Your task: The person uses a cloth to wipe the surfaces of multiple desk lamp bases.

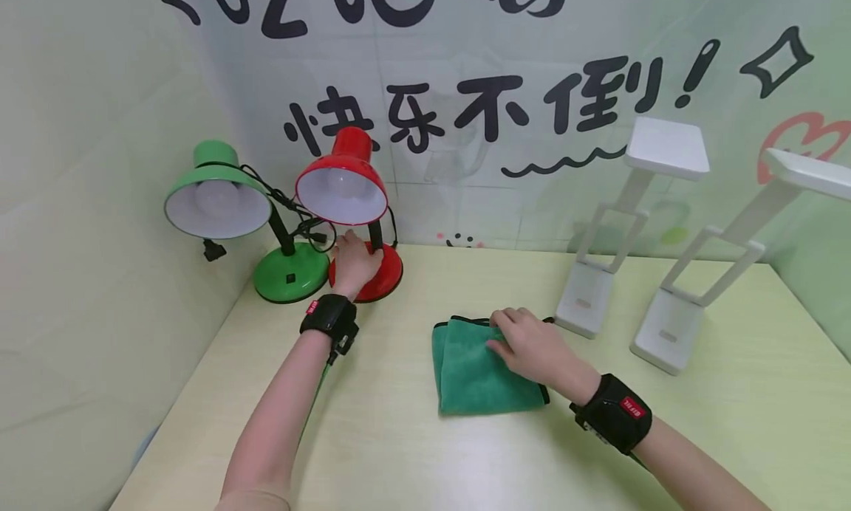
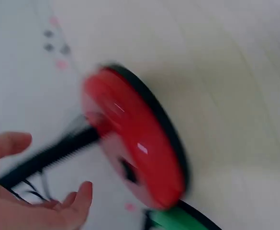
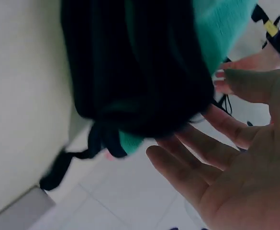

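My left hand (image 1: 355, 261) is at the red desk lamp (image 1: 349, 167), over its base near the black stem. In the left wrist view, thumb and fingers are spread apart on both sides of the stem, and the round red base (image 2: 144, 139) is blurred. The folded green cloth (image 1: 472, 374) with black edging lies on the table. My right hand (image 1: 535, 348) is over its right side, fingers at the far edge. In the right wrist view, the extended fingers (image 3: 183, 177) lie beside the cloth's dark trim (image 3: 144, 86), not curled round it.
A green desk lamp (image 1: 292, 271) stands left of the red one, its black cord looped over the shade and stem. Two white folding lamps (image 1: 586, 297) (image 1: 668, 334) stand at the right. Behind the table (image 1: 399, 452) hangs a printed backdrop (image 1: 465, 223).
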Tool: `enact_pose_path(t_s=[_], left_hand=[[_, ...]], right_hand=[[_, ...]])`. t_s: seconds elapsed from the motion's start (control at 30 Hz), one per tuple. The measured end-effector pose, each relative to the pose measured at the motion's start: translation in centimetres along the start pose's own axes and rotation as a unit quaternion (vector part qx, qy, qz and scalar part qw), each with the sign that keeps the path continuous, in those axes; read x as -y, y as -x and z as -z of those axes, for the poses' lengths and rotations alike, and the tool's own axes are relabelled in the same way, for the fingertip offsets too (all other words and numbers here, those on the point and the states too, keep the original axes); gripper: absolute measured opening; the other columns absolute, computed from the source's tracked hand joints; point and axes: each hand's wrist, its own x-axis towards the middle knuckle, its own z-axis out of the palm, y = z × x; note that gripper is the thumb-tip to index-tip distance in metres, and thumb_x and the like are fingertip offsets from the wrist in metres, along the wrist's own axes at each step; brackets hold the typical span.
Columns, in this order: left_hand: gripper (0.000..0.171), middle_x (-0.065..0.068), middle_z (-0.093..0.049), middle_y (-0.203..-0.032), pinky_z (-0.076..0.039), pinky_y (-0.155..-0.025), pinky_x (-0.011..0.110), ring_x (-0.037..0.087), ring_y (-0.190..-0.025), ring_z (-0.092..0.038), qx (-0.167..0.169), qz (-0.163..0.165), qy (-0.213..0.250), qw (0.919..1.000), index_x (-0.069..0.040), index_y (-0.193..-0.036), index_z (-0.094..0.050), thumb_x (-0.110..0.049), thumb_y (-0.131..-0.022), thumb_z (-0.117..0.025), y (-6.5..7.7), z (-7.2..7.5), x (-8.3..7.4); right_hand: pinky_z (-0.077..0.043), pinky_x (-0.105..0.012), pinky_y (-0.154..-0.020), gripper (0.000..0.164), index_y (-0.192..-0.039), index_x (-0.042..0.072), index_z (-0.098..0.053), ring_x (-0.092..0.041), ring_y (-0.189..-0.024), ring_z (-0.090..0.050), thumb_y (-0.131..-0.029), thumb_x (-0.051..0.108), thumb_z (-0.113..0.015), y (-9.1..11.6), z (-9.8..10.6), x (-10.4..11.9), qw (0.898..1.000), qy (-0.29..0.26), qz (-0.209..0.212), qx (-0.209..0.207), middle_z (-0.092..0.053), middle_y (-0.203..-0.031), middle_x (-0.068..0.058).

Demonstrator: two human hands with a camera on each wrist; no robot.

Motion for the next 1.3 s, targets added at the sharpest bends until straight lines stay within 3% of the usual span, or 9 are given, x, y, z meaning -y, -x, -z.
enact_pose_path(t_s=[0.13, 0.23, 0.37, 0.47, 0.63, 0.8, 0.93, 1.07, 1.3], left_hand=[[0.067, 0.039, -0.038, -0.164, -0.019, -0.131, 0.060, 0.052, -0.156, -0.034, 0.057, -0.019, -0.037, 0.9975, 0.017, -0.160, -0.030, -0.012, -0.108, -0.061, -1.9, 0.3, 2.5], [0.066, 0.031, -0.035, -0.170, -0.007, -0.129, 0.070, 0.053, -0.161, -0.023, 0.100, -0.027, -0.047, 0.9935, 0.007, -0.166, -0.032, -0.015, -0.110, -0.060, -2.6, 0.0, 3.6], [0.061, 0.026, -0.035, -0.172, -0.006, -0.122, 0.082, 0.059, -0.161, -0.014, 0.110, -0.014, -0.055, 0.9923, -0.002, -0.168, -0.035, -0.020, -0.114, -0.056, -3.0, -0.5, 4.5], [0.060, 0.024, -0.038, -0.171, -0.011, -0.124, 0.079, 0.056, -0.161, -0.021, 0.109, -0.023, -0.074, 0.9910, -0.002, -0.168, -0.036, -0.020, -0.114, -0.055, -3.0, -0.6, 4.5], [0.063, 0.026, -0.040, -0.170, -0.019, -0.128, 0.069, 0.048, -0.159, -0.033, 0.123, -0.041, -0.113, 0.9852, 0.000, -0.168, -0.034, -0.018, -0.113, -0.058, -2.6, -0.8, 3.6], [0.070, 0.031, -0.035, -0.170, -0.034, -0.118, 0.075, 0.057, -0.154, -0.032, 0.138, -0.023, -0.129, 0.9817, -0.004, -0.170, -0.031, -0.021, -0.110, -0.063, -1.8, -1.5, 2.4], [0.075, 0.031, -0.035, -0.168, -0.039, -0.114, 0.075, 0.056, -0.149, -0.034, 0.150, -0.018, -0.133, 0.9795, -0.009, -0.171, -0.031, -0.023, -0.108, -0.068, -0.9, -2.2, 1.2], [0.076, 0.029, -0.038, -0.165, -0.043, -0.113, 0.072, 0.053, -0.146, -0.037, 0.161, -0.036, -0.148, 0.9752, -0.013, -0.171, -0.034, -0.027, -0.106, -0.072, 0.0, -3.2, -0.4], [0.076, 0.027, -0.035, -0.168, -0.044, -0.112, 0.072, 0.055, -0.147, -0.037, 0.173, -0.054, -0.169, 0.9688, -0.015, -0.171, -0.035, -0.033, -0.107, -0.071, 1.8, -5.4, -2.9]], right_hand=[[-0.063, -0.049, -0.084, 0.036, -0.128, -0.004, -0.067, -0.040, -0.108, -0.069, -0.102, 0.019, -0.079, 0.4, -1.4, 0.1, 0.998, -0.005, 0.028, 0.055, -0.071, -0.124, -0.023], [-0.060, -0.055, -0.094, 0.047, -0.136, -0.003, -0.067, -0.046, -0.122, -0.064, -0.103, 0.028, -0.078, 0.6, -2.1, 0.2, 0.995, -0.001, 0.037, 0.096, -0.065, -0.137, -0.028], [-0.062, -0.055, -0.089, 0.049, -0.136, 0.001, -0.071, -0.048, -0.127, -0.061, -0.101, 0.034, -0.080, 0.4, -1.9, 0.6, 0.992, 0.012, 0.044, 0.118, -0.062, -0.141, -0.029], [-0.065, -0.051, -0.078, 0.045, -0.134, 0.003, -0.073, -0.046, -0.121, -0.064, -0.099, 0.030, -0.083, 0.0, -1.7, 0.7, 0.992, 0.019, 0.049, 0.116, -0.064, -0.137, -0.028], [-0.064, -0.049, -0.067, 0.036, -0.127, 0.004, -0.076, -0.043, -0.110, -0.067, -0.096, 0.020, -0.085, -0.2, -2.1, 0.7, 0.993, 0.044, 0.054, 0.099, -0.068, -0.130, -0.026], [-0.064, -0.049, -0.062, 0.028, -0.118, 0.003, -0.075, -0.044, -0.105, -0.069, -0.094, 0.012, -0.086, -0.3, -2.9, 0.7, 0.994, 0.073, 0.051, 0.066, -0.070, -0.122, -0.024], [-0.063, -0.049, -0.059, 0.023, -0.114, 0.001, -0.073, -0.044, -0.101, -0.069, -0.094, 0.002, -0.083, -0.2, -3.2, 0.5, 0.995, 0.081, 0.041, 0.046, -0.071, -0.117, -0.023], [-0.062, -0.050, -0.058, 0.022, -0.112, -0.002, -0.069, -0.043, -0.096, -0.070, -0.093, -0.005, -0.080, 0.0, -3.4, -0.1, 0.997, 0.072, 0.013, 0.017, -0.072, -0.110, -0.022], [-0.063, -0.051, -0.067, 0.023, -0.111, -0.008, -0.062, -0.042, -0.082, -0.070, -0.093, -0.012, -0.077, 0.2, -3.1, -1.3, 0.996, 0.028, -0.052, -0.072, -0.070, -0.096, -0.023]])
